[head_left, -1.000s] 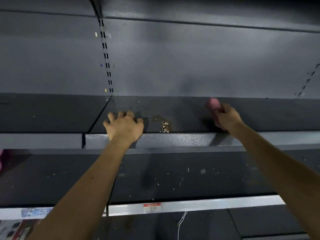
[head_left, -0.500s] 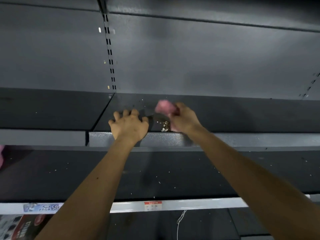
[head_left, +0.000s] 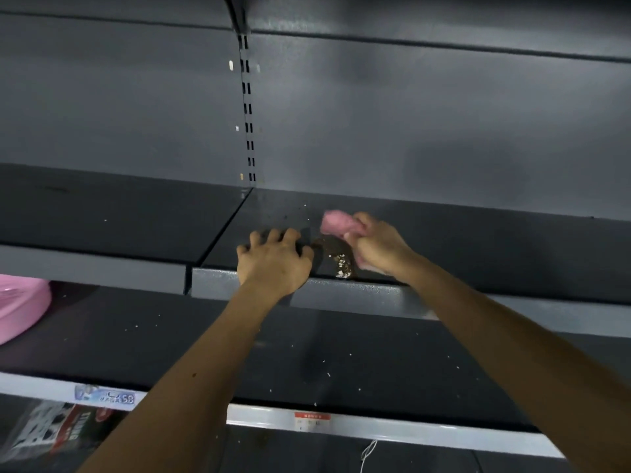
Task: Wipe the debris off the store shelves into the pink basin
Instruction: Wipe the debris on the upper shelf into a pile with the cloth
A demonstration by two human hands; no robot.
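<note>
Right hand (head_left: 379,245) grips a pink cloth (head_left: 336,222) just beside the debris (head_left: 341,262) at the front edge of the upper shelf (head_left: 478,254); left hand (head_left: 275,259) rests there, fingers spread. The pink basin (head_left: 20,305) sits at the left end of the lower shelf (head_left: 341,346)

The shelf (head_left: 495,254) lies open to the right of the right hand (head_left: 379,245) and its cloth (head_left: 336,222), while the left hand (head_left: 273,264) and the debris pile (head_left: 341,262) crowd the front edge beside them.
</note>
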